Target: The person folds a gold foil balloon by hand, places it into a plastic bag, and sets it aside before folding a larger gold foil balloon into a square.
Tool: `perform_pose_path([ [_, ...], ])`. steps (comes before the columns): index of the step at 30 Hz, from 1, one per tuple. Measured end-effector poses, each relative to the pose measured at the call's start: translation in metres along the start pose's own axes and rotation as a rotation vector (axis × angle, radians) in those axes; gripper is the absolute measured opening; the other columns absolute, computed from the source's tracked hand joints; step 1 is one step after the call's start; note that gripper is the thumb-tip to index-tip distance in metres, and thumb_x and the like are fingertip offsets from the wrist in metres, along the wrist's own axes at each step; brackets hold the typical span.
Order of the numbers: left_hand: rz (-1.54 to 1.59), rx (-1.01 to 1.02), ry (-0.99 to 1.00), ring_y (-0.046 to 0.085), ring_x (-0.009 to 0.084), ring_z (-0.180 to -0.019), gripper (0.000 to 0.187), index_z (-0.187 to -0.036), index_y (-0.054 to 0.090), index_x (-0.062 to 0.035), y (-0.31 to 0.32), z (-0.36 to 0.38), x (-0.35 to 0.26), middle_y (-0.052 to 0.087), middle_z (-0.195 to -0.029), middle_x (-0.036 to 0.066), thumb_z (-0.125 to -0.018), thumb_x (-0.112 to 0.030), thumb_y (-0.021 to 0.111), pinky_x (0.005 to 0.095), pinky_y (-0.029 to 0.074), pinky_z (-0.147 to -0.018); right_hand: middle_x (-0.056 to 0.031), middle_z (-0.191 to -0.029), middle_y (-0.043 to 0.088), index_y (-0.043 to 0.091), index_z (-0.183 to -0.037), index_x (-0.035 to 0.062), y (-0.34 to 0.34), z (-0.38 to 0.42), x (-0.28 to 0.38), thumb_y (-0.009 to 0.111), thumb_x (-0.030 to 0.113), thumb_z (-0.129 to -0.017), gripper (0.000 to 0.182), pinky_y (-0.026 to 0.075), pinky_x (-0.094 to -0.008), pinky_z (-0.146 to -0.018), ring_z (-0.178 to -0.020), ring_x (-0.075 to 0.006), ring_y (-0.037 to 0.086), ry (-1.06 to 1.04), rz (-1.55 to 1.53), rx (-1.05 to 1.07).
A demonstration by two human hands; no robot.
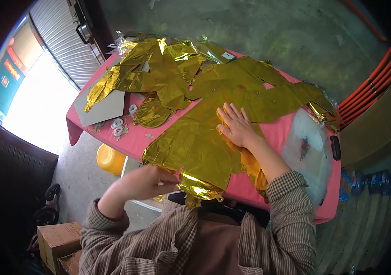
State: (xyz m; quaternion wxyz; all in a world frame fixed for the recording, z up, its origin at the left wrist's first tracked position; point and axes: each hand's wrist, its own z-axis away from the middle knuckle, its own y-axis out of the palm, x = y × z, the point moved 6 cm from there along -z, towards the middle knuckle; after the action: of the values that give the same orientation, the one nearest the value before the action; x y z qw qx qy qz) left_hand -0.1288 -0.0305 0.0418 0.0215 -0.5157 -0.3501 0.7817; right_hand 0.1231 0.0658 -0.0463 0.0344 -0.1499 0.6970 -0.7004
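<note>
A large flat gold foil balloon (204, 133) is spread over the pink-covered table, its near end hanging past the edge toward my body. My right hand (239, 127) lies flat on it with fingers spread, over an orange cloth (252, 166) that trails down to the table's near edge. My left hand (147, 184), slightly blurred, is at the balloon's lower left edge. Its fingers are bent and a little apart, with the tips right beside the shiny foil fold.
More gold foil (152, 68) covers the table's far left, over a grey board (101, 107). White ribbon rolls (117, 123) lie nearby. On the pink tablecloth (273, 137), clear plastic (306, 153) and a black object (335, 147) sit at right. A yellow tub (110, 159) stands on the floor.
</note>
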Motion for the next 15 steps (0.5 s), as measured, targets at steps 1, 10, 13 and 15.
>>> perform_pose_path([
  [1, -0.030, 0.010, 0.077, 0.065, 0.0246, -0.075, 0.022, -0.100, 0.063, 0.0016, -0.010, -0.008, -0.012, 0.066, -0.084, 0.015, -0.085, -0.015, 0.059, 0.0312, 0.050, -0.067, -0.0097, -0.149, 0.015, 0.021, -0.142, 0.0197, 0.000, 0.001, 0.000, 0.032, 0.049, -0.092, 0.059, 0.007, -0.0430, -0.111, -0.138, -0.0249, 0.012, 0.003, 0.000, -0.003],
  [10, -0.673, -0.098, 0.037, 0.060, 0.0304, -0.085, 0.028, -0.103, 0.062, -0.0029, -0.035, -0.175, 0.005, 0.063, -0.092, 0.015, -0.082, -0.020, 0.055, 0.0369, 0.048, -0.078, -0.0123, -0.147, 0.018, 0.026, -0.140, 0.0161, 0.000, 0.001, 0.005, 0.037, 0.046, -0.091, 0.058, 0.010, -0.0463, -0.110, -0.137, -0.0279, 0.014, -0.042, 0.006, -0.064],
  [13, -0.659, -0.360, 0.193, 0.056, 0.0283, -0.096, 0.027, -0.103, 0.062, -0.0052, -0.038, -0.216, 0.017, 0.060, -0.101, 0.012, -0.081, -0.019, 0.055, 0.0370, 0.045, -0.084, -0.0126, -0.145, 0.021, 0.032, -0.137, 0.0142, 0.001, -0.002, 0.005, 0.037, 0.049, -0.090, 0.059, 0.010, -0.0493, -0.109, -0.136, -0.0286, 0.015, -0.002, 0.067, 0.047],
  [15, -0.640, -0.392, 0.196, 0.053, 0.0275, -0.101, 0.027, -0.104, 0.061, -0.0059, -0.034, -0.228, 0.025, 0.059, -0.105, 0.010, -0.081, -0.019, 0.055, 0.0373, 0.044, -0.087, -0.0128, -0.144, 0.023, 0.036, -0.134, 0.0126, 0.004, 0.000, 0.005, 0.038, 0.047, -0.089, 0.056, 0.011, -0.0503, -0.109, -0.136, -0.0293, 0.016, -0.023, 0.022, -0.016],
])
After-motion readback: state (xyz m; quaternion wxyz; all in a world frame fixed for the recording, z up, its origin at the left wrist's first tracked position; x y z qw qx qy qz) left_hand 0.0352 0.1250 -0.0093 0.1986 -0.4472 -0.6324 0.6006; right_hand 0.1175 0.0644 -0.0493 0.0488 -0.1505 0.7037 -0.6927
